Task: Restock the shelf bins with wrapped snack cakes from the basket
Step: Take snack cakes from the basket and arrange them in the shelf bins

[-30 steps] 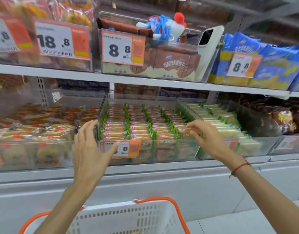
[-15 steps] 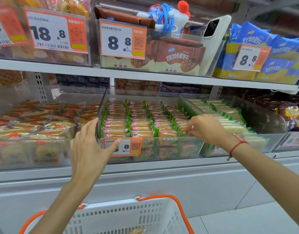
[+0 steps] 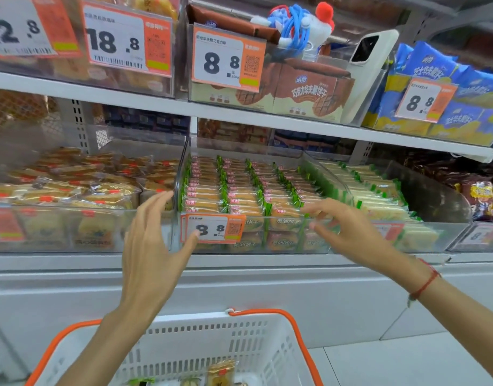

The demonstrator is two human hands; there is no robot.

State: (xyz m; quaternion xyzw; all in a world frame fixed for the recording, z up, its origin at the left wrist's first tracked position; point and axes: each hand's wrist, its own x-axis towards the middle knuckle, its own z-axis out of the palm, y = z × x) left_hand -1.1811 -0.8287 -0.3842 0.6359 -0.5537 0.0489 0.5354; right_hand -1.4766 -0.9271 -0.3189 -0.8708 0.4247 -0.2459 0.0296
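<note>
— At the lower shelf: what does the person's left hand (image 3: 153, 246) do before the middle bin (image 3: 256, 235)?

— It stands raised in front of the bin's near left corner, fingers straight and spread, the grip released and holding nothing. The thumb tip lies over the orange-and-white price tag (image 3: 213, 229) clipped to the bin's front wall; whether it touches the tag cannot be told.

— And the right hand (image 3: 348, 229)?

— It hovers at the bin's front right corner, fingers loosely curved, nothing between them; that grip is released too. A red cord bracelet (image 3: 426, 282) circles the wrist.

— Where are the snack cakes?

— Green-edged wrapped snack cakes (image 3: 239, 190) fill the middle bin in neat rows from front wall to back. Left of that bin, a neighbouring clear bin holds gold-and-red wrapped cakes (image 3: 81, 188); right of it, another holds pale green-trimmed packs (image 3: 376, 193).

— And the basket?

— The white basket (image 3: 200, 341) with orange handles sits below the middle bin, at the lower edge of view. A few wrapped packs (image 3: 220, 371) lie at its bottom, only partly visible.

— Above the bin?

— An upper shelf carries brown biscuit boxes (image 3: 301, 90), with a white phone (image 3: 370, 71) leaning beside them.
</note>
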